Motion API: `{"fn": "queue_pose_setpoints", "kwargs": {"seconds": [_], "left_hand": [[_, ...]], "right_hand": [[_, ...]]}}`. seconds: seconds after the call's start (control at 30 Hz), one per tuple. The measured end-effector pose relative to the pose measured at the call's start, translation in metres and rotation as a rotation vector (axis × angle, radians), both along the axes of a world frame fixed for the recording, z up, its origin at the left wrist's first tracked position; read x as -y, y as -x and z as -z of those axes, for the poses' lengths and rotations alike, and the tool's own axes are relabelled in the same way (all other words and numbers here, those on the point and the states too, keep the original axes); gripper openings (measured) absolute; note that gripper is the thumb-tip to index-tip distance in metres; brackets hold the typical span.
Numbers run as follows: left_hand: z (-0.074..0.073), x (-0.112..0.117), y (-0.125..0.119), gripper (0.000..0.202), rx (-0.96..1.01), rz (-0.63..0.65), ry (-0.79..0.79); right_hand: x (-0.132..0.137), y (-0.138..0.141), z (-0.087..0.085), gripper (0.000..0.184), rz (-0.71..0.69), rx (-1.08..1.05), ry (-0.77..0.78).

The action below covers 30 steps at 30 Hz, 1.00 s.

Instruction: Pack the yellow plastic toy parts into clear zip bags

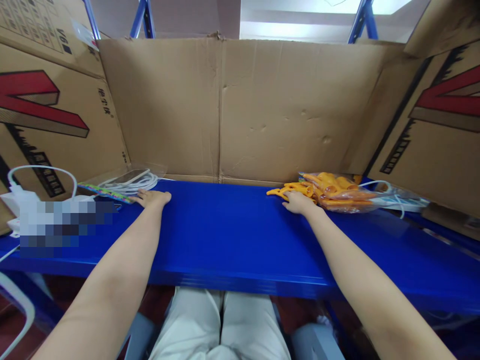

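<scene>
My left hand [152, 199] reaches to the back left of the blue table, its fingers spread and the thumb apart. Its fingertips are at the edge of a clear bag with a coiled white cable [140, 186], a flat phone-like thing [131, 176] and a colourful patterned strip [107, 192]. My right hand [298, 202] lies at the back right with fingers and thumb apart. It touches loose orange plastic pieces [277, 192], which partly hide behind it. Beside it a clear bag [348, 200] holds several more orange pieces.
A cardboard panel [262, 110] closes off the back of the blue table [232, 235]; printed cartons [56, 140] stand at left and right. White devices with cables [30, 205], partly blurred out, sit on the left. A white power strip [401, 202] lies far right.
</scene>
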<state>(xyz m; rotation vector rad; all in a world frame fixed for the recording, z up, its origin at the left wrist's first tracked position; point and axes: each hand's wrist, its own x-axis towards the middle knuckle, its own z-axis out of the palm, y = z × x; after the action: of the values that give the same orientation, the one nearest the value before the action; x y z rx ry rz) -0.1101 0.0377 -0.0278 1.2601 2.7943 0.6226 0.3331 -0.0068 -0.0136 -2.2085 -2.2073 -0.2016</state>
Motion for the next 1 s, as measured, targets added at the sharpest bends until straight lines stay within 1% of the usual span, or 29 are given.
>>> {"fn": "queue_pose_setpoints", "kwargs": {"seconds": [0.1, 0.23, 0.33, 0.47, 0.53, 0.6, 0.67, 0.77, 0.83, 0.9, 1.0], "left_hand": [[-0.002, 0.0, 0.001, 0.075, -0.06, -0.003, 0.047], [-0.007, 0.004, -0.001, 0.072, -0.135, 0.07, 0.148], [-0.014, 0.007, -0.008, 0.068, -0.195, 0.106, 0.204], [-0.026, 0.012, -0.026, 0.053, -0.243, 0.207, 0.267], [-0.032, 0.016, -0.039, 0.049, -0.252, 0.253, 0.243], [-0.039, 0.02, -0.053, 0.05, -0.258, 0.298, 0.218], [-0.043, 0.023, -0.065, 0.054, -0.258, 0.369, 0.234], [-0.047, 0.025, -0.078, 0.058, -0.319, 0.552, 0.281], [-0.049, 0.025, -0.081, 0.057, -0.384, 0.654, 0.312], [-0.052, 0.024, -0.081, 0.055, -0.41, 0.725, 0.357], [-0.057, 0.025, -0.078, 0.056, -0.326, 0.837, 0.428]], "right_hand": [[-0.003, -0.003, 0.003, 0.046, -0.014, -0.009, -0.005], [-0.011, -0.007, 0.008, 0.048, -0.044, -0.011, -0.031], [-0.015, -0.01, 0.01, 0.05, -0.071, -0.002, -0.042], [-0.014, -0.009, 0.009, 0.049, -0.067, -0.016, -0.035], [-0.011, -0.008, 0.007, 0.049, -0.056, -0.034, -0.032], [-0.009, -0.006, 0.005, 0.049, -0.041, -0.039, -0.028], [-0.007, -0.004, 0.005, 0.05, -0.025, -0.032, -0.024], [-0.007, -0.003, 0.005, 0.051, -0.029, -0.02, -0.02], [-0.008, -0.003, 0.005, 0.051, -0.038, -0.014, -0.021], [-0.009, -0.004, 0.006, 0.051, -0.042, -0.005, -0.018], [-0.009, -0.004, 0.006, 0.05, -0.035, 0.001, -0.015]]}}
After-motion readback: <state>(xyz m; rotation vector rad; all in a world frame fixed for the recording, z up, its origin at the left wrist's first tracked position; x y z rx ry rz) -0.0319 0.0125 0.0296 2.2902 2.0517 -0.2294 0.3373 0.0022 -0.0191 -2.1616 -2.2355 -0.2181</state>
